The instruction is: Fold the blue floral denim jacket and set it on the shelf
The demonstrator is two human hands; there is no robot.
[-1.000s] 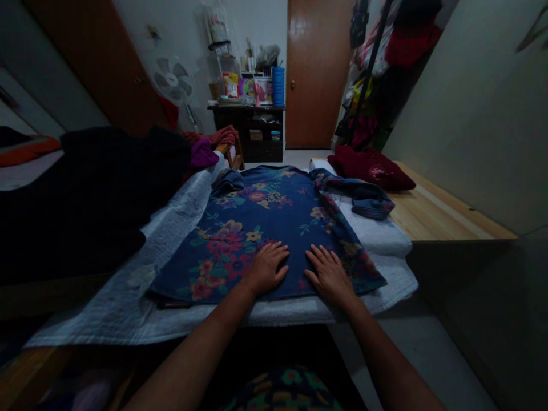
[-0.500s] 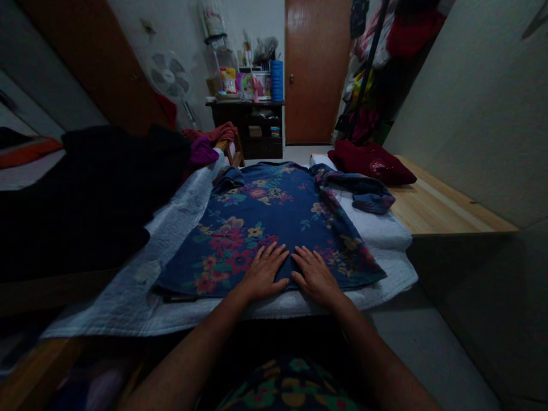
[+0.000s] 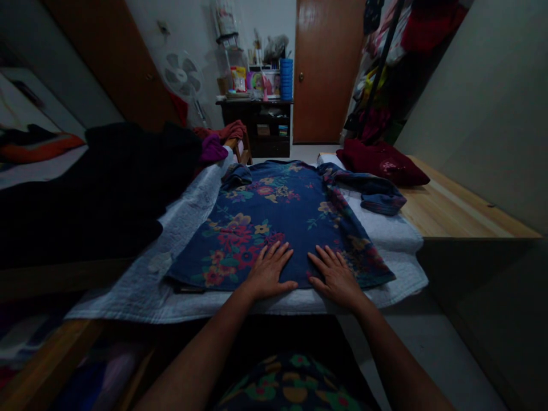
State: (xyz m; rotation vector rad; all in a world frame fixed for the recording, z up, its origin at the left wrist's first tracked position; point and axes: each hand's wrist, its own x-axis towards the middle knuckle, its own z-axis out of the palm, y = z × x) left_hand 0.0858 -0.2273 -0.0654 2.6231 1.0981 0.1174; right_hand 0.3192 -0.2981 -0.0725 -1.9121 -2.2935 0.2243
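Note:
A blue shirt [image 3: 282, 217] with red, yellow and pink flowers lies spread flat, its hem toward me and its collar at the far end. Under it is a pale quilted cloth [image 3: 201, 305]. My left hand [image 3: 270, 271] rests flat on the shirt near the middle of the hem, fingers stretched out. To its right, my right hand [image 3: 336, 275] also lies flat on the hem, fingers spread. Both palms press the fabric and hold nothing. The right sleeve reaches out toward the wooden board; the left one is bunched at the shoulder.
Dark clothes [image 3: 107, 188] are heaped at the left, with a purple cloth [image 3: 214, 151] beside them. A folded maroon garment [image 3: 381, 162] sits on a wooden board [image 3: 466, 205] at the right. Farther back stand a fan [image 3: 182, 74], a dark shelf [image 3: 257, 128] and a door [image 3: 327, 74].
My right hand has slid right along the hem, widening the gap from my left hand. The camera view has shifted slightly. The shirt stays spread out.

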